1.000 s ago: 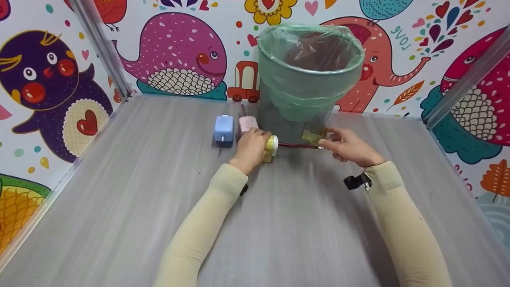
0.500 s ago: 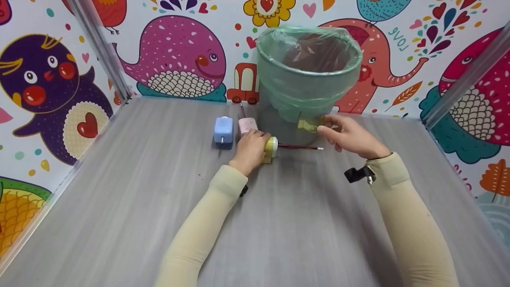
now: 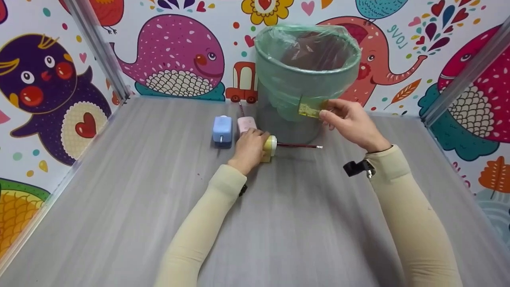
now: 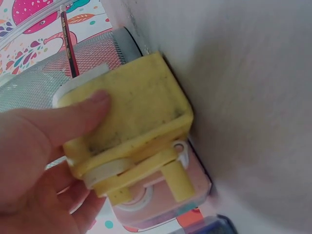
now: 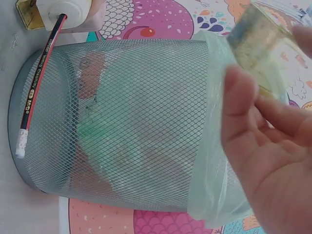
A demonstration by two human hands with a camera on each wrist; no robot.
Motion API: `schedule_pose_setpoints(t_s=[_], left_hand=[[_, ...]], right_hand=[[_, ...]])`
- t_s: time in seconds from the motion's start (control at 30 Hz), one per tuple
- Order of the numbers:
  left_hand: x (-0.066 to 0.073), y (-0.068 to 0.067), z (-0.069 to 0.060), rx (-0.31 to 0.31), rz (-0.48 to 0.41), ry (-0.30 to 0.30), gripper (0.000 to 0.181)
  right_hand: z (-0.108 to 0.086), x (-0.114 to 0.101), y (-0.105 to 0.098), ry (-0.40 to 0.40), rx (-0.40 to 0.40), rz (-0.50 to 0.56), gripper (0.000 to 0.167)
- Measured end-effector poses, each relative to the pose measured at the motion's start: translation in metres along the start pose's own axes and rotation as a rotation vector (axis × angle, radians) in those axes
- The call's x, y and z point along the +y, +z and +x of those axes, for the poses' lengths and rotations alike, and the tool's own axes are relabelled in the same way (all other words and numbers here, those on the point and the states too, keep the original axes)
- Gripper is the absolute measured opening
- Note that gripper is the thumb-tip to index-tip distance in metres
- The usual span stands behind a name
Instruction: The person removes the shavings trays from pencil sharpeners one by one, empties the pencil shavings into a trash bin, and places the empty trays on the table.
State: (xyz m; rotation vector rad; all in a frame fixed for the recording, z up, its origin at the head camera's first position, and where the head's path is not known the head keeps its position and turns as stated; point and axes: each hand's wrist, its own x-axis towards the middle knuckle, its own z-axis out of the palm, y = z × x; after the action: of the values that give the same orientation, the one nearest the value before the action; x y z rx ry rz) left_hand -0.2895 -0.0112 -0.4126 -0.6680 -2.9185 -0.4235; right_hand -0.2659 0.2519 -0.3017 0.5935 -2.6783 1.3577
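Note:
My left hand point(image 3: 248, 150) grips a yellow crank pencil sharpener point(image 4: 134, 100) on the table, thumb over its smudged side in the left wrist view. A dark red-and-black pencil point(image 3: 299, 146) sticks out of the sharpener's white front, its eraser end pointing right. My right hand point(image 3: 356, 124) pinches a see-through yellow shavings drawer point(image 3: 310, 107) between thumb and fingers, raised in front of the bin and below its rim. Pale shavings show inside the drawer. In the right wrist view the drawer point(image 5: 256, 46) is blurred and beside the bin's bagged rim.
A mesh waste bin point(image 5: 141, 122) lined with a green bag point(image 3: 306, 85) stands against the patterned back wall. Left of the held sharpener are a pink sharpener point(image 3: 246, 124) with a pencil in it and a blue sharpener point(image 3: 222, 129). Grey table point(image 3: 159, 191) surface lies in front.
My right hand has lifted the shavings drawer up from near the pencil's eraser end to the bin's bagged upper part. The left hand stays on the yellow sharpener.

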Motion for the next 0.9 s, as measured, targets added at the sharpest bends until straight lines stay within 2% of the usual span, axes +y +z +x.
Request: schedule_pose_setpoints(t_s=[0.23, 0.37, 0.57, 0.73, 0.9], left_hand=[[0.0, 0.001, 0.0, -0.005, 0.012, 0.0, 0.048], [0.0, 0.001, 0.0, -0.001, 0.014, 0.003, 0.048], [-0.001, 0.002, 0.0, 0.028, 0.027, 0.021, 0.049], [0.0, 0.002, 0.0, 0.026, 0.033, 0.02, 0.049], [0.0, 0.001, 0.0, 0.016, 0.029, 0.011, 0.05]], right_hand=[[0.006, -0.008, -0.002, -0.031, 0.196, 0.07, 0.033], [0.011, -0.013, -0.004, -0.041, 0.279, 0.109, 0.035], [0.016, -0.021, -0.008, -0.042, 0.354, 0.125, 0.035], [0.022, -0.027, -0.013, -0.038, 0.387, 0.145, 0.032], [0.029, -0.032, -0.015, -0.004, 0.462, 0.077, 0.038]])
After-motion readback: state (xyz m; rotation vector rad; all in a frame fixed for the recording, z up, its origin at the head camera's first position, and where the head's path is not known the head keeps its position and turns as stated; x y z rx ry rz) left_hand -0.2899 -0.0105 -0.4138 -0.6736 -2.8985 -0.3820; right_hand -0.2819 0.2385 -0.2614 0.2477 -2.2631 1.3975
